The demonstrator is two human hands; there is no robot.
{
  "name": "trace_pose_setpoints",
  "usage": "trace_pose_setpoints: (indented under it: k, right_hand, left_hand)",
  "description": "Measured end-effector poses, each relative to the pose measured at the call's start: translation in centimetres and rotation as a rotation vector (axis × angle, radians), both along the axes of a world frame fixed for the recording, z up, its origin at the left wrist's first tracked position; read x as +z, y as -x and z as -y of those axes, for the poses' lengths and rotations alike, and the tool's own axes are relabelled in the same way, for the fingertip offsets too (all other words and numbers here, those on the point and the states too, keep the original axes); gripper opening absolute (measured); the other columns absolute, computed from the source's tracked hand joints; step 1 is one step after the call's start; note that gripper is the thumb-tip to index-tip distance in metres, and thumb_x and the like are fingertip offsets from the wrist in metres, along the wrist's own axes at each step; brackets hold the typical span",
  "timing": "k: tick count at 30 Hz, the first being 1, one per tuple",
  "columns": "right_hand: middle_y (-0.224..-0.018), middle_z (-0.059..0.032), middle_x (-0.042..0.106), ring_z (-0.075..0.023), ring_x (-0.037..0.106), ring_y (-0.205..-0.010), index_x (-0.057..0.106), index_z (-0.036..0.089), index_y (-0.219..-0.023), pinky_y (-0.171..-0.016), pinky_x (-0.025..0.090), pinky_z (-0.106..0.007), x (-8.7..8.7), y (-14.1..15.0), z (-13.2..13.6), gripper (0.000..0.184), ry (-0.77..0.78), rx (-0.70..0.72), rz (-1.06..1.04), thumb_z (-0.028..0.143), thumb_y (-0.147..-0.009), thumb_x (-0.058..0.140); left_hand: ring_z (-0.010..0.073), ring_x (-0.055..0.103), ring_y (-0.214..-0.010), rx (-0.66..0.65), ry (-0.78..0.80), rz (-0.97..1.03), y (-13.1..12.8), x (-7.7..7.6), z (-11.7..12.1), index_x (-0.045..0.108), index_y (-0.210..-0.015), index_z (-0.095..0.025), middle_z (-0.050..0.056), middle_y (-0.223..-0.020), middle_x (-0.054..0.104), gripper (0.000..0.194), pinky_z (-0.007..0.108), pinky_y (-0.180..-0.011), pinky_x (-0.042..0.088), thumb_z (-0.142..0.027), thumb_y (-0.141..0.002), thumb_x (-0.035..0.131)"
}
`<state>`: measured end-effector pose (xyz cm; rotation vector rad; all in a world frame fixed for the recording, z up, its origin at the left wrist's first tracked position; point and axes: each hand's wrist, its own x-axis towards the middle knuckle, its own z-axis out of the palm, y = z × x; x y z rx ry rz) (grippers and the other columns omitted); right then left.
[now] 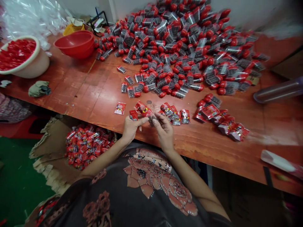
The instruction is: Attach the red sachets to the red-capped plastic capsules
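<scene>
Some way along, probably: see packets [90,143] piled in carton [53,148], tubes [163,82] heaped on worktop [99,85]. Likely lots left. Gripping red packet [143,109] above near edge in left hand [129,129], pinching dark bit [151,121] beside it in right hand [165,130]; can't identify bit.

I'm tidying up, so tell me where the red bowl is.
In the head view, the red bowl sits on the left side of the table, towards the back, between the white tub and the pile of red-capped containers.
</scene>
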<state>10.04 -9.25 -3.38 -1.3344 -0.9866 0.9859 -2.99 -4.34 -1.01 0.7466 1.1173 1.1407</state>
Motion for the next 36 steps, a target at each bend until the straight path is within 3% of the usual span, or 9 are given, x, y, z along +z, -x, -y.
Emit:
trace_pose_setpoints:
  k: [6, 11, 15, 18, 21, 24, 27, 30, 36]
  right_hand:
    - [-0.101, -0.0043, 0.055, -0.0193, 0.059, -0.092, 0.065, 0.036, -0.123, -0.083, 0.057, -0.041, 0.7, 0.0, 0.3, 0.032, -0.13, 0.032, 0.211, 0.029, -0.092, 0.058]
    - [-0.097, -0.0038, 0.057, -0.0212, 0.058, -0.094, 0.064, 0.041, -0.124, -0.086, 0.054, -0.043, 1.3, -0.2, 0.6, 0.036, -0.225, 0.062, 0.337, 0.023, -0.093, 0.056]
    - [-0.103, -0.0043, 0.056, -0.0205, 0.059, -0.097, 0.063, 0.038, -0.124, -0.085, 0.056, -0.041, 0.9, 0.3, 0.6, 0.034, -0.188, 0.049, 0.235, 0.025, -0.093, 0.056]
    - [-0.109, -0.0058, 0.055, -0.0198, 0.06, -0.098, 0.052, 0.037, -0.136, -0.085, 0.058, -0.041, 0.1, 1.1, 0.6, 0.042, -0.096, 0.021, 0.1, 0.028, -0.095, 0.053]
    - [-0.112, -0.007, 0.054, -0.0197, 0.06, -0.099, 0.043, 0.036, -0.144, -0.086, 0.058, -0.04, -0.6, 1.5, 0.5, 0.05, -0.042, -0.019, 0.108, 0.03, -0.095, 0.05]
    - [-0.112, -0.0067, 0.055, -0.0194, 0.061, -0.099, 0.049, 0.035, -0.14, -0.087, 0.058, -0.039, -0.8, 1.1, 0.2, 0.046, -0.045, -0.015, 0.111, 0.03, -0.095, 0.051]
    - [-0.103, -0.0044, 0.059, -0.0193, 0.062, -0.097, 0.064, 0.033, -0.124, -0.088, 0.056, -0.04, -0.6, 0.1, -0.1, 0.033, -0.048, 0.056, 0.124, 0.032, -0.091, 0.058]
    - [-0.1, -0.0036, 0.061, -0.0194, 0.062, -0.095, 0.068, 0.031, -0.116, -0.088, 0.055, -0.041, -0.5, -0.6, -0.2, 0.027, -0.05, 0.081, 0.141, 0.033, -0.089, 0.062]
    - [-0.102, -0.0051, 0.061, -0.0202, 0.062, -0.095, 0.06, 0.033, -0.129, -0.084, 0.055, -0.04, 0.2, -1.5, -0.2, 0.038, -0.042, 0.184, 0.211, 0.03, -0.091, 0.06]
  left_hand:
    - [0.0019, 0.041, -0.038, 0.023, -0.006, 0.044, 0.2, -0.1, -0.2, 0.067, -0.072, -0.014, -0.002, -0.064, 0.065, 0.032, 0.017, -0.033, 0.031, -0.03, -0.054, 0.088]
    - [0.0029, 0.044, -0.041, -0.036, -0.021, 0.048, 0.6, 0.6, -0.6, 0.069, -0.09, -0.016, -0.003, -0.069, 0.066, 0.043, 0.016, -0.034, 0.03, -0.026, -0.053, 0.089]
    - [0.003, 0.045, -0.041, -0.074, -0.021, 0.025, 0.3, 0.7, -0.3, 0.067, -0.079, -0.015, -0.003, -0.066, 0.065, 0.036, 0.016, -0.034, 0.031, -0.024, -0.051, 0.089]
    - [0.0021, 0.041, -0.039, -0.022, -0.01, 0.03, -0.7, 0.5, 0.3, 0.062, -0.066, -0.015, -0.004, -0.059, 0.061, 0.031, 0.016, -0.033, 0.029, -0.026, -0.054, 0.088]
    - [0.0018, 0.039, -0.037, 0.029, 0.01, 0.04, -1.6, 0.2, 0.8, 0.062, -0.066, -0.015, -0.005, -0.057, 0.059, 0.029, 0.017, -0.033, 0.028, -0.029, -0.058, 0.086]
    - [0.0019, 0.04, -0.038, 0.047, 0.016, 0.052, -1.7, 0.0, 0.7, 0.062, -0.067, -0.015, -0.005, -0.058, 0.059, 0.029, 0.017, -0.033, 0.028, -0.028, -0.059, 0.086]
    - [0.0019, 0.039, -0.038, 0.047, 0.011, 0.04, -1.2, -0.2, 0.2, 0.06, -0.065, -0.015, -0.005, -0.057, 0.058, 0.031, 0.017, -0.033, 0.027, -0.03, -0.058, 0.087]
    - [0.003, 0.043, -0.04, -0.015, 0.036, 0.016, -0.6, -0.2, -0.3, 0.065, -0.076, -0.015, -0.004, -0.061, 0.061, 0.035, 0.017, -0.033, 0.027, -0.03, -0.055, 0.088]
    - [0.0029, 0.046, -0.04, -0.046, 0.081, 0.029, -0.3, 0.2, -0.9, 0.065, -0.112, -0.018, -0.005, -0.069, 0.065, 0.068, 0.017, -0.034, 0.029, -0.026, -0.049, 0.09]
